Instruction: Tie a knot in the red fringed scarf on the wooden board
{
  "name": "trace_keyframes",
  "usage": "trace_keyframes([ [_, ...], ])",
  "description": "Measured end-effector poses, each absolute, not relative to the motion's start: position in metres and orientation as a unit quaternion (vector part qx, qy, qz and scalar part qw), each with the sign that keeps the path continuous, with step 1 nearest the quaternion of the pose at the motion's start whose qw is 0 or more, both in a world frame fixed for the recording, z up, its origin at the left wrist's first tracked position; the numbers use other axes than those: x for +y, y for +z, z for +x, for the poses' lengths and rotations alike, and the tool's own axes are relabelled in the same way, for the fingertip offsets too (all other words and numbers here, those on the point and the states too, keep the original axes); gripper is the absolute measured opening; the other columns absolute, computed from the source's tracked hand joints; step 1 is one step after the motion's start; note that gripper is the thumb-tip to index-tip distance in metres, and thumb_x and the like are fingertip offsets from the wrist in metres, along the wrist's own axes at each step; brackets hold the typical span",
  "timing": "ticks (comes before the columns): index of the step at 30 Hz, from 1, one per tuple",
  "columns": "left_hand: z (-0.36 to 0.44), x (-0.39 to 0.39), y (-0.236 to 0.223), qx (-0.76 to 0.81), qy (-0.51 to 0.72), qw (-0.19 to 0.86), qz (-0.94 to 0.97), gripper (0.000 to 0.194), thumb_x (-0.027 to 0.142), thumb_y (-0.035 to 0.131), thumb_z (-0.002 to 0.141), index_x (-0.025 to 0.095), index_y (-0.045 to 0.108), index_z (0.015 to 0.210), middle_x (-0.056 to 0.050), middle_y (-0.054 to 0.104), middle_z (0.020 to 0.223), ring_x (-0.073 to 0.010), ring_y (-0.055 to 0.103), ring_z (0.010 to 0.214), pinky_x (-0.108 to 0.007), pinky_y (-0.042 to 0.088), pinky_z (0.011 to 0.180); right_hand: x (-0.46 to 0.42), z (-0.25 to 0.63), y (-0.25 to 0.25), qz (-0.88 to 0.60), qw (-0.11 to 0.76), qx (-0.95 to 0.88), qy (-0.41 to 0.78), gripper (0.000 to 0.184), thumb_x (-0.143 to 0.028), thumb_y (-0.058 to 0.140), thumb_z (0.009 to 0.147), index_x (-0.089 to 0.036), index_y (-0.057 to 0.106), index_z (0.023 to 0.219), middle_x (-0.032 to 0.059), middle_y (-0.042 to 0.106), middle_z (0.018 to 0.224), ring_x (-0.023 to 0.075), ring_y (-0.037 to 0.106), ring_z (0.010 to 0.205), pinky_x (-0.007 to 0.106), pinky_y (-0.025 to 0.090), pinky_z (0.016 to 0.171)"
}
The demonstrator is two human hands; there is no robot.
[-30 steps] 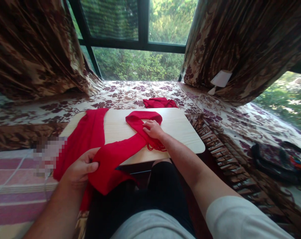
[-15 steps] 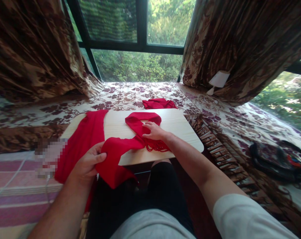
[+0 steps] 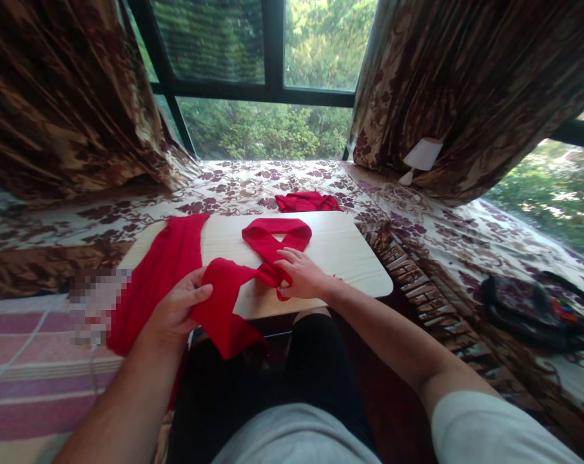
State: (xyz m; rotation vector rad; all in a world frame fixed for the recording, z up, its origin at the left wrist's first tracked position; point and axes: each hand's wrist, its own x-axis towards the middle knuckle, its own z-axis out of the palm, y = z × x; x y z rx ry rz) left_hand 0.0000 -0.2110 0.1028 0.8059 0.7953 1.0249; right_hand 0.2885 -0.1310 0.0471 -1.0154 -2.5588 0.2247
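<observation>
The left hand [image 3: 176, 312] is pinching a fold of the red scarf [image 3: 224, 293] between thumb and fingers, its grip pressed together on the cloth at the near edge of the surface [image 3: 350, 251]. Below that pinch a flap of the scarf is hanging off the edge, over the person's dark-clad lap. The right hand [image 3: 304, 276] is lying palm down on the scarf where two bands cross, fingers bent and pressing the cloth onto the surface; whether its grip is closing on a strand cannot be told, though a thin red loop is showing just beneath the fingers.

The scarf is running from the left hand up across the pale wooden surface to a loop [image 3: 276, 233] lying flat near the middle, just beyond the right hand. A wider length of it [image 3: 161, 270] is draping over the left end of the surface and falling toward a striped bedspread [image 3: 26, 380]. A second red cloth [image 3: 307, 202] is sitting folded on the patterned bed cover [image 3: 238, 183] just past the far edge of the surface. Brown flowered curtains [image 3: 55, 96] are hanging on both sides of a window [image 3: 267, 122], and a small white lamp [image 3: 420, 158] is standing at the right. A dark bag [image 3: 528, 309] is lying on the cover, well apart to the right.
</observation>
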Motion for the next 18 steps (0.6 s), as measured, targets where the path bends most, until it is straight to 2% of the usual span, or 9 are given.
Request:
trace_keyframes([
  [2, 0.002, -0.208, 0.104, 0.337, 0.486, 0.712, 0.379, 0.053, 0.027, 0.091, 0.059, 0.015, 0.072, 0.107, -0.008, 0.078, 0.081, -0.0257, 0.075, 0.070, -0.025, 0.061, 0.058, -0.141, 0.285, 0.049, -0.350, 0.202, -0.911, 0.080, 0.059, -0.040, 0.081, 0.074, -0.019, 0.064, 0.126, 0.0158, 0.051, 0.147, 0.0333, 0.042, 0.139, 0.046, 0.033, 0.114],
  [6, 0.008, -0.201, 0.110, 0.293, 0.486, 0.721, 0.397, 0.042, 0.023, 0.089, 0.063, 0.016, 0.074, 0.102, -0.008, 0.078, 0.081, -0.0233, 0.074, 0.064, -0.026, 0.062, 0.059, -0.150, 0.277, 0.055, -0.406, 0.203, -0.886, 0.093, 0.036, -0.035, 0.070, 0.086, -0.017, 0.065, 0.117, 0.0123, 0.066, 0.121, 0.0245, 0.061, 0.111, 0.036, 0.045, 0.096],
  [9, 0.013, -0.196, 0.115, 0.281, 0.488, 0.722, 0.403, 0.040, 0.021, 0.088, 0.064, 0.016, 0.075, 0.102, -0.008, 0.078, 0.082, -0.0224, 0.075, 0.065, -0.025, 0.063, 0.061, -0.147, 0.271, 0.058, -0.449, 0.173, -0.872, 0.087, 0.037, -0.044, 0.073, 0.083, -0.016, 0.068, 0.108, 0.0111, 0.069, 0.109, 0.0241, 0.062, 0.101, 0.034, 0.045, 0.088],
  [12, 0.019, -0.191, 0.120, 0.277, 0.496, 0.716, 0.406, 0.039, 0.021, 0.087, 0.065, 0.015, 0.075, 0.101, -0.008, 0.078, 0.081, -0.0216, 0.075, 0.065, -0.023, 0.062, 0.060, -0.142, 0.268, 0.058, -0.430, 0.131, -0.890, 0.075, 0.041, -0.052, 0.077, 0.078, -0.016, 0.073, 0.098, 0.0115, 0.070, 0.104, 0.0256, 0.060, 0.101, 0.035, 0.044, 0.089],
  [16, 0.031, -0.182, 0.127, 0.276, 0.499, 0.713, 0.408, 0.041, 0.020, 0.088, 0.063, 0.012, 0.074, 0.101, -0.009, 0.078, 0.082, -0.0204, 0.073, 0.062, -0.022, 0.061, 0.057, -0.138, 0.264, 0.055, -0.429, 0.143, -0.888, 0.079, 0.034, -0.047, 0.074, 0.080, -0.016, 0.076, 0.094, 0.0112, 0.071, 0.101, 0.0247, 0.061, 0.099, 0.034, 0.043, 0.090],
  [18, 0.040, -0.174, 0.129, 0.273, 0.498, 0.717, 0.404, 0.046, 0.019, 0.086, 0.064, 0.011, 0.072, 0.108, -0.009, 0.077, 0.082, -0.0202, 0.073, 0.062, -0.022, 0.061, 0.057, -0.136, 0.263, 0.053, -0.446, 0.165, -0.873, 0.111, 0.028, -0.043, 0.070, 0.084, -0.017, 0.077, 0.092, 0.0098, 0.073, 0.098, 0.0235, 0.062, 0.093, 0.033, 0.044, 0.085],
])
